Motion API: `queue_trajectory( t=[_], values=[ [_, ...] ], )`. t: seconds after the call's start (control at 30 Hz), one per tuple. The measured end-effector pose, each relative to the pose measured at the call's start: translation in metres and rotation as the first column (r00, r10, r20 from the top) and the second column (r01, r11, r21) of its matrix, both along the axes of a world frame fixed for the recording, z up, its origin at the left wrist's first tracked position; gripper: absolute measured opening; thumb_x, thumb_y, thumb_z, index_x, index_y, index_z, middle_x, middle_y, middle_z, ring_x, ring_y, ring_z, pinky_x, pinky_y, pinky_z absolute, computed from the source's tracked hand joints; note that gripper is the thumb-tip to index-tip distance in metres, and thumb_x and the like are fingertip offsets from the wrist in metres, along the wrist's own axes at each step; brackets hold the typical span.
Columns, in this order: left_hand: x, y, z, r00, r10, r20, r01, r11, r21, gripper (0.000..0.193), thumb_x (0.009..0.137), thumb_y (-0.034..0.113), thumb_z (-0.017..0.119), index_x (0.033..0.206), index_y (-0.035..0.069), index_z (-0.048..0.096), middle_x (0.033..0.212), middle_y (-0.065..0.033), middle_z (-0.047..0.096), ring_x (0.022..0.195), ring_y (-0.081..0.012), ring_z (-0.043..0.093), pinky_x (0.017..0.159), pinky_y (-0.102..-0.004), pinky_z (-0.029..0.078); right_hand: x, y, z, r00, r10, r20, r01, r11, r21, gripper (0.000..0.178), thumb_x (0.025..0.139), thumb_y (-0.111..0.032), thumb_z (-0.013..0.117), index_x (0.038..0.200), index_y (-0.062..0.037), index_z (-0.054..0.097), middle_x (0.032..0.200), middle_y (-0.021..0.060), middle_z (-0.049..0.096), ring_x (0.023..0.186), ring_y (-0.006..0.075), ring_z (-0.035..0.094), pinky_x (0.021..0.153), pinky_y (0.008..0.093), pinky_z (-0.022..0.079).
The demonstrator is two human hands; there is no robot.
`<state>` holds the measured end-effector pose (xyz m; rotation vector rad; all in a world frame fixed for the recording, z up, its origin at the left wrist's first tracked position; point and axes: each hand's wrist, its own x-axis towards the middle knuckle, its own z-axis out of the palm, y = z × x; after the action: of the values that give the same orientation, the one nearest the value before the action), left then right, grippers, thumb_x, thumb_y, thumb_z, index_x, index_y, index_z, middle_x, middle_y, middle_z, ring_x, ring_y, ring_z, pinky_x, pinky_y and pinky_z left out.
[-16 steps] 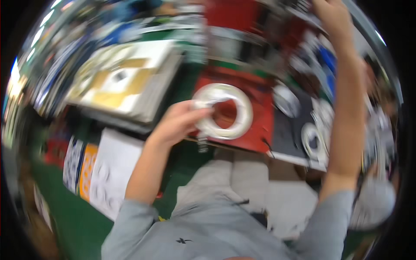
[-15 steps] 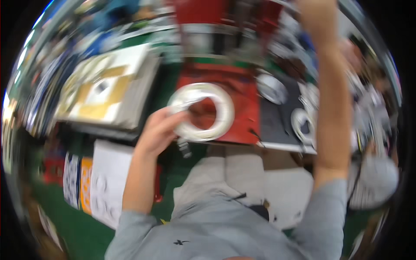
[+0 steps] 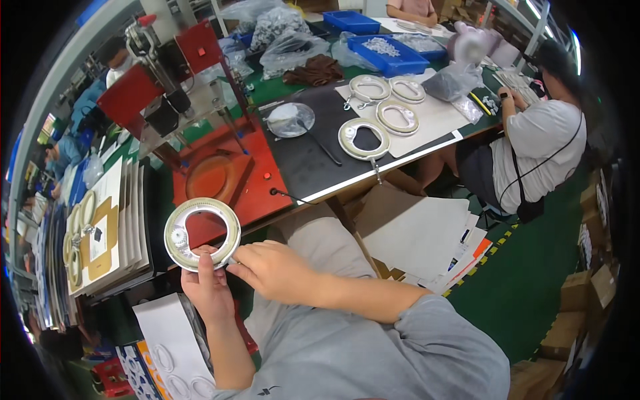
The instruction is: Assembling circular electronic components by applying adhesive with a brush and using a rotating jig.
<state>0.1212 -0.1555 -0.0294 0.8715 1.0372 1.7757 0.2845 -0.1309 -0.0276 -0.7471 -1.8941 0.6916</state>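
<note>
A white ring-shaped part (image 3: 175, 253) with a cream band and a clear bulge on its inner left side is held up over my lap. My left hand (image 3: 208, 285) grips its lower edge, thumb across the front. Against the lower right rim, the fingers of my right hand (image 3: 277, 270) are pinched together; what sits between them is hidden. Just beyond the ring stands a red-based press (image 3: 270, 212) with a round brown pad (image 3: 213, 179) on its plate.
Similar rings (image 3: 363, 152) with metal fittings lie on the bench at right. Near them are a round clear-wrapped item (image 3: 291, 120), a black stick (image 3: 325, 148) and blue bins (image 3: 390, 61). Stacked boards (image 3: 137, 230) stand at left. A co-worker (image 3: 543, 137) sits at right.
My right arm, stretched far forward before, has come back to the ring's rim. The ring and my left hand appear lower and further left. The view has turned to the right.
</note>
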Motion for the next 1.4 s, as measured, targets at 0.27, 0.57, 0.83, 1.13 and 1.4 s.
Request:
queue_trajectory(
  t=[0.27, 0.57, 0.83, 1.13, 1.4],
  values=[
    [0.031, -0.029, -0.003, 0.989, -0.098, 0.113, 0.089, 0.993, 0.079, 0.025, 0.105, 0.026, 0.064, 0.115, 0.003, 0.059, 0.112, -0.0088, 0.066, 0.071, -0.0046, 0.054, 0.057, -0.0173, 0.041, 0.044, -0.029, -0.003, 0.988, -0.122, 0.094, 0.097, 0.967, 0.236, 0.020, 0.094, -0.021, 0.071, 0.084, -0.0074, 0.061, 0.077, 0.0068, 0.063, 0.072, 0.0267, 0.063, 0.067, 0.0385, 0.046],
    [0.079, -0.008, -0.004, 0.947, -0.296, 0.128, 0.294, 0.955, 0.030, 0.024, 0.104, 0.024, 0.066, 0.115, 0.004, 0.059, 0.112, -0.0090, 0.065, 0.073, -0.0066, 0.055, 0.059, -0.0194, 0.042, 0.093, -0.044, -0.004, 0.947, -0.321, 0.003, 0.314, 0.928, 0.201, 0.014, 0.090, -0.015, 0.076, 0.085, -0.0059, 0.066, 0.071, 0.0083, 0.063, 0.065, 0.0294, 0.062, 0.062, 0.0405, 0.047],
    [0.125, 0.036, -0.021, 0.804, -0.580, 0.133, 0.592, 0.803, -0.072, 0.026, 0.096, 0.021, 0.077, 0.112, 0.005, 0.064, 0.112, -0.0079, 0.069, 0.078, -0.0087, 0.060, 0.064, -0.0227, 0.047, 0.147, -0.036, -0.024, 0.872, -0.325, -0.366, 0.038, 0.790, -0.612, 0.032, 0.108, -0.023, 0.058, 0.128, 0.0011, 0.055, 0.107, 0.0100, 0.071, 0.100, 0.0164, 0.068, 0.089, 0.0324, 0.054],
    [0.195, 0.080, -0.049, 0.519, -0.806, 0.284, 0.847, 0.529, -0.045, 0.038, 0.098, 0.007, 0.072, 0.131, 0.001, 0.057, 0.119, -0.0043, 0.067, 0.095, -0.0083, 0.065, 0.079, -0.0239, 0.052, 0.238, 0.020, -0.030, 0.564, -0.656, -0.502, 0.082, 0.649, -0.756, 0.018, 0.103, -0.017, 0.063, 0.115, -0.0040, 0.062, 0.099, 0.0004, 0.065, 0.087, 0.0086, 0.058, 0.080, 0.0244, 0.045],
    [0.137, 0.051, -0.119, 0.335, -0.942, 0.003, 0.879, 0.312, -0.362, 0.023, 0.097, 0.007, 0.073, 0.118, 0.002, 0.065, 0.111, -0.0047, 0.070, 0.098, -0.0093, 0.067, 0.088, -0.0260, 0.055, 0.412, 0.099, -0.029, 0.322, -0.905, -0.278, 0.605, 0.422, -0.675, 0.023, 0.101, -0.024, 0.068, 0.098, -0.0021, 0.062, 0.080, 0.0007, 0.063, 0.064, 0.0057, 0.052, 0.057, 0.0215, 0.040]
  ],
)
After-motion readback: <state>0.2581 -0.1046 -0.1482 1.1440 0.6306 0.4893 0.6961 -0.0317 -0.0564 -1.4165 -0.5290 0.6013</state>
